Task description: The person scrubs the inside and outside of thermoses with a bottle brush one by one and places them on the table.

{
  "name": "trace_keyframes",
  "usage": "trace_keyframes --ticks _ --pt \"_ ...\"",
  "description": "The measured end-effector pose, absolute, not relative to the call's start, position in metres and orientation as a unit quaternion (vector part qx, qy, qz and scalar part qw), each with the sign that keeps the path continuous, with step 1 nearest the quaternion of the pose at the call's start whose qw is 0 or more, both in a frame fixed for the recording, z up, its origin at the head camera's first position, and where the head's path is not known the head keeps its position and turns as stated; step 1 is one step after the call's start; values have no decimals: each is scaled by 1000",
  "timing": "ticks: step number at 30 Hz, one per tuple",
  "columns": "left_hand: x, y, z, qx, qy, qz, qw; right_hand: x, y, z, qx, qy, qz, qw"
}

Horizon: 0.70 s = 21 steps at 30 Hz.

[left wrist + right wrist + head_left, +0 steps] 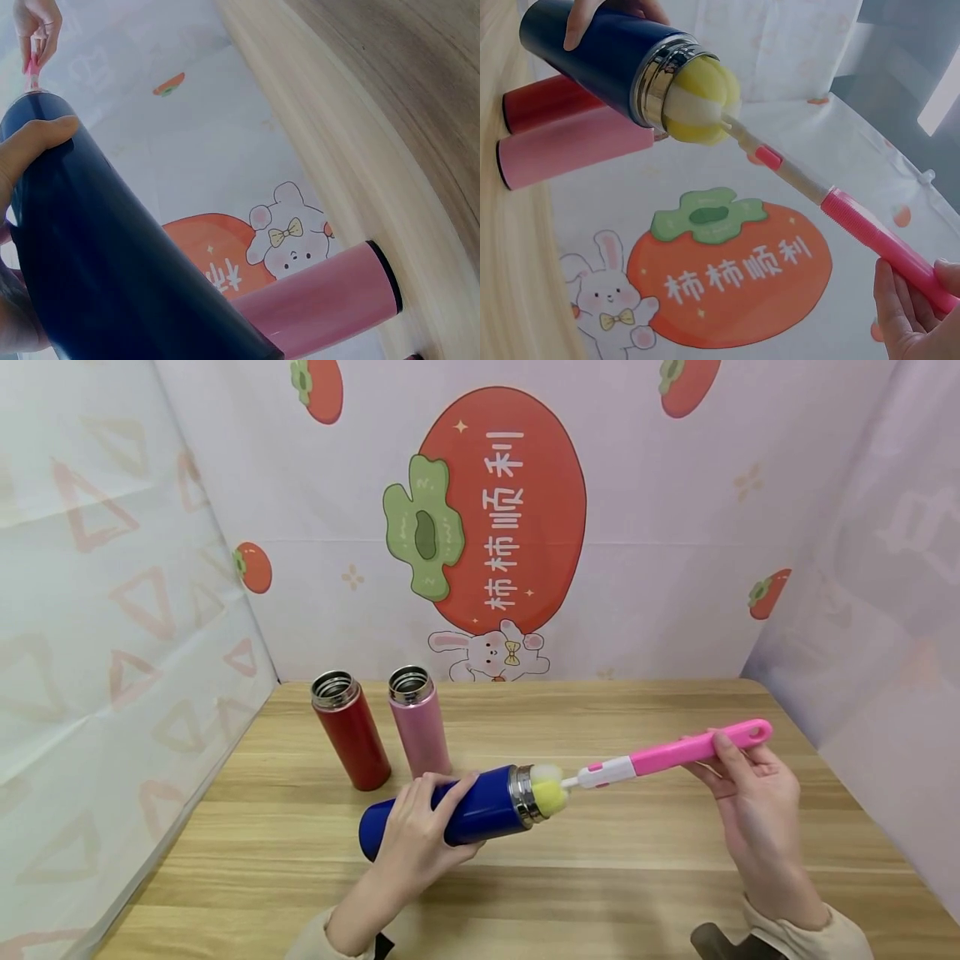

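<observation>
Hands: 2, gripping blue flask (457,814), brush (660,757) | flasks: 3 | brush: 1

two upright flasks (382,727) behind tilted flask (465,810) | brush sponge (549,789) seemingly partly in its mouth | table (637,860) beneath

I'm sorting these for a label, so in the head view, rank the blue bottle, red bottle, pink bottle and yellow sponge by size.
1. blue bottle, though nearest the camera.
2. red bottle and pink bottle: look alike.
3. yellow sponge.
</observation>
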<state>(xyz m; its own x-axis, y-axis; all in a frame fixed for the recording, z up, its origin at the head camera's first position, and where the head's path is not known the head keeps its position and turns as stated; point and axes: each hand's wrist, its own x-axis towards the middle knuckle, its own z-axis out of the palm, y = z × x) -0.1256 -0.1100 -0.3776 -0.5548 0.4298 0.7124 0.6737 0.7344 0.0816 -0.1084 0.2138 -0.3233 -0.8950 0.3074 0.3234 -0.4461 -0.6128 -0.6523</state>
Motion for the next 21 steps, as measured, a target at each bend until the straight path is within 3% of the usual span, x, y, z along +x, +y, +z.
trace_keyframes --ticks 21 --pt "-125 -115 -381 -314 -872 -170 335 -109 236 -324 89 -359 908 195"
